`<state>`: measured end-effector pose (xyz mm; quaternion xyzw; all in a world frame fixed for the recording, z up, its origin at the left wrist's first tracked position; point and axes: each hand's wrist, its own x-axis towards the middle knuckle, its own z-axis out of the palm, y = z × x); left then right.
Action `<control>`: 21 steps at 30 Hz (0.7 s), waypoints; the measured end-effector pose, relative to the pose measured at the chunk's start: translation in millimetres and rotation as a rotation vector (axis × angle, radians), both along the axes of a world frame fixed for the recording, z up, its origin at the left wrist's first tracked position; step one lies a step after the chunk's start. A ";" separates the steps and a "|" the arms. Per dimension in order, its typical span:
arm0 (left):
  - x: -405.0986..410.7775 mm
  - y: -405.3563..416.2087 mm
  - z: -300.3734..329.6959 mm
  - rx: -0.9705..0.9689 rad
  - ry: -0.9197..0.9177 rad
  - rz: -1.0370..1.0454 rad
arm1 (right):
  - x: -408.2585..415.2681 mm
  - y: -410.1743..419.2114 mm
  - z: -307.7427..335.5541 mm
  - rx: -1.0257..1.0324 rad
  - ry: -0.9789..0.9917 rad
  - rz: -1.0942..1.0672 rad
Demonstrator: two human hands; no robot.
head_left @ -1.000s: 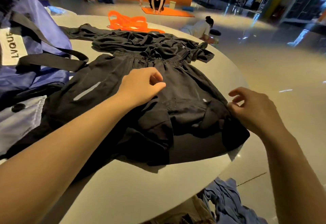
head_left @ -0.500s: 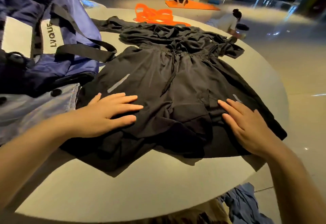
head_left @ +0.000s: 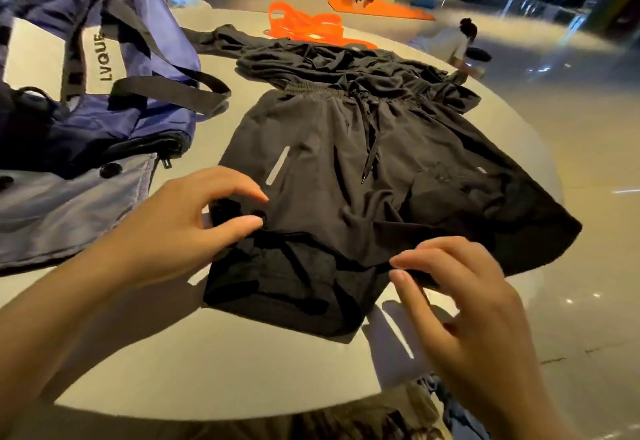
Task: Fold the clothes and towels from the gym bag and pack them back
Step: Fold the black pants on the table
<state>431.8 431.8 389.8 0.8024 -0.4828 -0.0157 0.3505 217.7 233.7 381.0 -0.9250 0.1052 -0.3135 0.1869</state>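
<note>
A round, pale desk (head_left: 263, 367) carries black shorts (head_left: 332, 149) spread flat at its centre, a blue gym bag (head_left: 114, 93) at left, a crumpled black garment (head_left: 329, 62) and an orange item (head_left: 308, 26) at the far edge.

Black shorts (head_left: 332, 149) with pale, perhaps silver, stripes; navy bag (head_left: 104, 69); orange straps (head_left: 304, 26).
</note>
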 end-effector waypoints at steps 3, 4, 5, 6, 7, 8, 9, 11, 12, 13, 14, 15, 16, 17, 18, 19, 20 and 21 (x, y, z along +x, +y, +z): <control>-21.8 17.0 -7.8 0.117 -0.143 -0.101 | 9.9 17.3 -11.9 0.047 0.097 0.025; -29.2 18.7 -12.4 0.158 -0.204 -0.108 | 13.7 19.6 -13.8 0.059 0.130 0.025; -34.4 19.1 -16.6 0.185 -0.252 -0.098 | 17.0 21.4 -16.6 0.055 0.158 0.021; -37.9 18.6 -19.3 0.191 -0.261 -0.079 | 19.9 22.9 -18.8 0.034 0.182 0.011; -40.2 18.4 -20.7 0.180 -0.251 -0.054 | 21.2 23.3 -20.1 0.005 0.197 0.000; -40.9 18.1 -21.8 0.162 -0.252 -0.034 | 21.3 23.0 -20.1 -0.023 0.203 -0.017; -41.1 17.6 -22.1 0.147 -0.281 -0.015 | 19.7 21.2 -19.8 -0.051 0.197 -0.040; -41.4 18.3 -22.4 0.112 -0.325 0.026 | 13.1 16.6 -17.9 -0.103 0.194 -0.100; -42.7 19.5 -21.5 0.062 -0.303 0.071 | 8.9 14.5 -17.3 -0.097 0.201 -0.128; -45.5 21.6 -19.9 -0.009 -0.251 0.128 | 4.2 12.0 -18.4 -0.076 0.209 -0.152; -49.5 24.0 -17.8 -0.077 -0.179 0.182 | -0.3 9.7 -19.7 -0.062 0.214 -0.174; -53.5 26.5 -14.5 -0.136 -0.070 0.209 | -3.8 8.1 -20.6 -0.064 0.212 -0.191; -56.4 29.4 -12.2 -0.181 0.073 0.196 | -6.8 7.2 -20.4 -0.067 0.206 -0.197; -58.3 32.2 -10.5 -0.214 0.228 0.173 | -9.9 5.5 -20.0 -0.076 0.186 -0.187; -58.4 33.9 -9.0 -0.215 0.290 0.158 | -11.6 3.2 -18.1 -0.087 0.158 -0.175; -54.0 34.6 -8.9 -0.188 0.218 0.173 | -12.0 -0.8 -15.1 -0.099 0.131 -0.163; -45.1 33.9 -8.2 -0.138 0.086 0.224 | -11.1 -6.5 -11.9 -0.115 0.112 -0.162; -34.3 31.2 -7.1 -0.062 -0.043 0.267 | -9.2 -14.7 -9.6 -0.149 0.101 -0.176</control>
